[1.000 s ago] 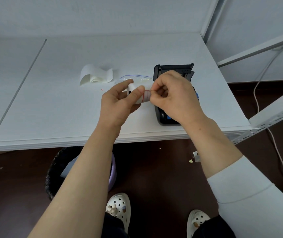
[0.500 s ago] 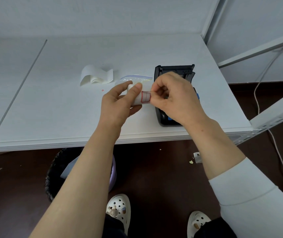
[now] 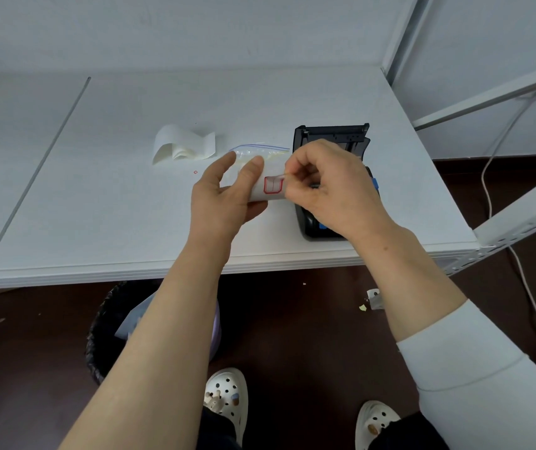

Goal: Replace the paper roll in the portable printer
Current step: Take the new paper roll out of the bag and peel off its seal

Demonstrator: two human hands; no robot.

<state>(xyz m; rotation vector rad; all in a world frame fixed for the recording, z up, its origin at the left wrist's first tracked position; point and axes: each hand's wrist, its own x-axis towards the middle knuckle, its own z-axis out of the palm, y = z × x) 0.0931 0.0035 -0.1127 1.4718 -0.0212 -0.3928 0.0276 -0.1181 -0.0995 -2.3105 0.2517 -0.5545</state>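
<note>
Far left: bare white tabletop (image 3: 97, 203), nothing task-related there. Further in: loose curled strip of white paper (image 3: 182, 147) lying flat, probably spent paper from the old roll, so removal looks done. Just right of it: clear zip bag with blue seal line (image 3: 260, 151), partly hidden behind the hands, contents unreadable.

Centre, held above the tabletop: left hand (image 3: 224, 199) wrapped around small white paper roll (image 3: 268, 190), thumb on top, fingers (image 3: 227, 162) curled behind, firm grip. Red-outlined sticker seal (image 3: 273, 185) on the roll's outer wrap. Right hand (image 3: 331, 186) pinched shut at that seal's right edge, thumb and forefinger closed on its tab or on the paper's free end; can't tell which.

Right: black plastic portable printer (image 3: 331, 138) resting on the tabletop, lid hinged up and open, blue release button (image 3: 373, 182) on its side.

Status estimate: about midway. Lid open, old paper out, new roll in hand and still sealed. Left to do: peel the seal, drop the roll in, feed the end out, close the lid.

Blind spots: paper bay covered by right hand, so empty or not unconfirmed. Roll's far end and core hidden in left palm. Amount of seal already lifted too small to judge.
</note>
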